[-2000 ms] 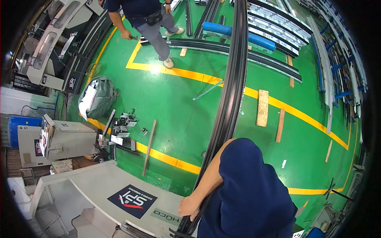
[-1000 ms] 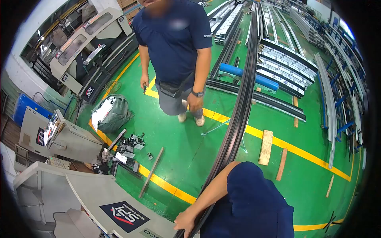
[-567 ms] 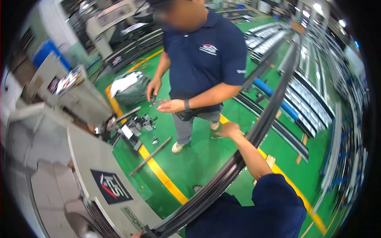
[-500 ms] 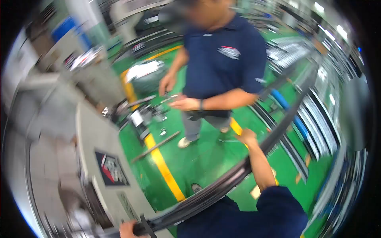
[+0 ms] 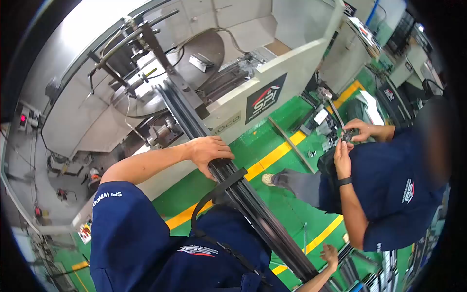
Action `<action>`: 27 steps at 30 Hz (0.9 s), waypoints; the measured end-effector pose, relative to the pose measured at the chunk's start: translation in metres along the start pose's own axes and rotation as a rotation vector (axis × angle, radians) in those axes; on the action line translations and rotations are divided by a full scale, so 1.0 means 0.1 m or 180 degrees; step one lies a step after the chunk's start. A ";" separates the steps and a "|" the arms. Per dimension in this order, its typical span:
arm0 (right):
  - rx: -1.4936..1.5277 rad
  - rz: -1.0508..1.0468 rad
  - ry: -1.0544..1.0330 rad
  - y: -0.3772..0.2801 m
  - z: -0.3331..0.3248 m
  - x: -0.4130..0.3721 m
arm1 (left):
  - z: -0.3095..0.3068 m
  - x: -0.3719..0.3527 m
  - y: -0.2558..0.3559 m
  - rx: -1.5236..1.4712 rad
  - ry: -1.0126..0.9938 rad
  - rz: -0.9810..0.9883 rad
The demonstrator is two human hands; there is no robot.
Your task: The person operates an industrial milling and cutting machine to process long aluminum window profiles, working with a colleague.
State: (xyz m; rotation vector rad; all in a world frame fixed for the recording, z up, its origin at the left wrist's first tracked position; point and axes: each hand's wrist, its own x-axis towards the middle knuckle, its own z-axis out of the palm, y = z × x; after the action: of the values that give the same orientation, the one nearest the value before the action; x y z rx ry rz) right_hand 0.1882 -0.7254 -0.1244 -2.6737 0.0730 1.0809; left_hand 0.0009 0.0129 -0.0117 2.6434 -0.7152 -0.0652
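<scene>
Left hand (image 5: 210,152): curled over profiles, holding them.
Right hand (image 5: 330,255): loosely spread, seems empty, near profiles' outer stretch.
Profiles (image 5: 265,214): under left hand, slanting down toward right hand.
Strap (image 5: 227,184): across profiles, just beside left hand.
Machine (image 5: 296,63): beyond left hand.
Co-worker's hands (image 5: 343,155): small part, above right hand.
Done: profile ends inside machine.
Left: can't tell; clamping unclear.
</scene>
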 end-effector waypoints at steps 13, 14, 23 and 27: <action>-0.0044 -0.4773 -0.0029 -3.93 0.30 -1.62 | 0.02 -0.08 0.00 0.0057 0.0225 -0.0011; 0.0040 -0.5069 -0.0084 -4.07 0.14 -1.74 | 0.03 -0.08 -0.01 0.0058 0.0253 0.0003; 0.1822 -0.6798 0.0278 -4.67 -1.01 -2.88 | -0.02 -0.06 0.00 0.0116 0.0070 -0.0082; 0.2357 -0.6694 0.0960 -4.35 -0.82 -2.53 | 0.03 -0.07 0.00 0.0049 0.0182 -0.0032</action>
State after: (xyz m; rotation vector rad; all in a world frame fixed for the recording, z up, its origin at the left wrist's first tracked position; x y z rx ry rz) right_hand 0.1219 -0.3385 0.2007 -0.9688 -1.4574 -0.1514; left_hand -0.0054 0.0155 -0.0154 2.6523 -0.6864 0.0130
